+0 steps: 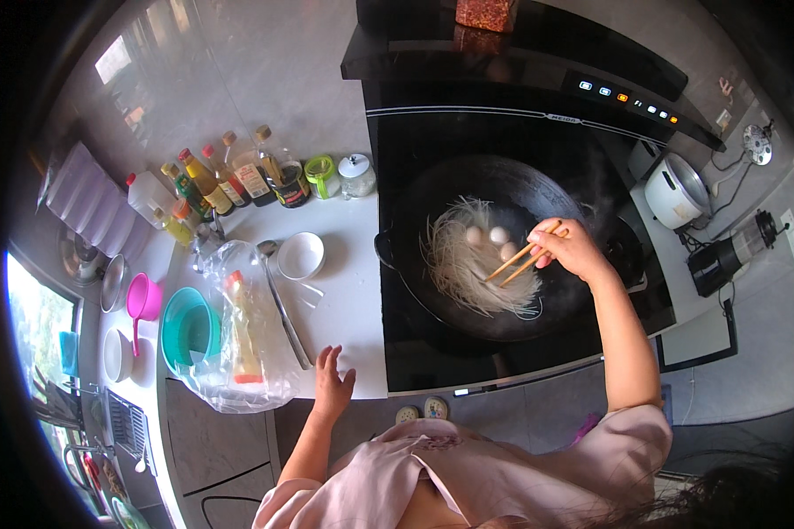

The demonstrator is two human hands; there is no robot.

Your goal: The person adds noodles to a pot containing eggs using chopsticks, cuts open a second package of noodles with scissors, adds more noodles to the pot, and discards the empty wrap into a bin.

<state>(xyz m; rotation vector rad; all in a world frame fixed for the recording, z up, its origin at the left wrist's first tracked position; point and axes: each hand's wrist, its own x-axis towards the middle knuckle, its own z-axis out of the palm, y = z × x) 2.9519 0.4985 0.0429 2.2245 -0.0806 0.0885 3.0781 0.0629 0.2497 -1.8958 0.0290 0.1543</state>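
Note:
My right hand [567, 248] grips a pair of wooden chopsticks [517, 262], whose tips are in a mass of pale noodles [463, 274]. The noodles lie in a large black wok [430, 182] on the cooktop, with several eggs [499, 235] among them at the far side. Faint steam shows near the wok. Over the front edge of the white counter [357, 317], my left hand [335, 377] is empty with its fingers apart. A long metal ladle [284, 307] lies just beyond it, beside a clear plastic bag [264, 383] with a red-capped bottle [243, 330] on it.
A white bowl [302, 256] stands left of the cooktop. Sauce bottles [208, 184] and jars [322, 177] line the wall. A teal basin [190, 324] and pink dipper [145, 296] are at left. Right are a rice cooker [676, 192] and blender [721, 261]; the range hood [542, 59] overhangs the back.

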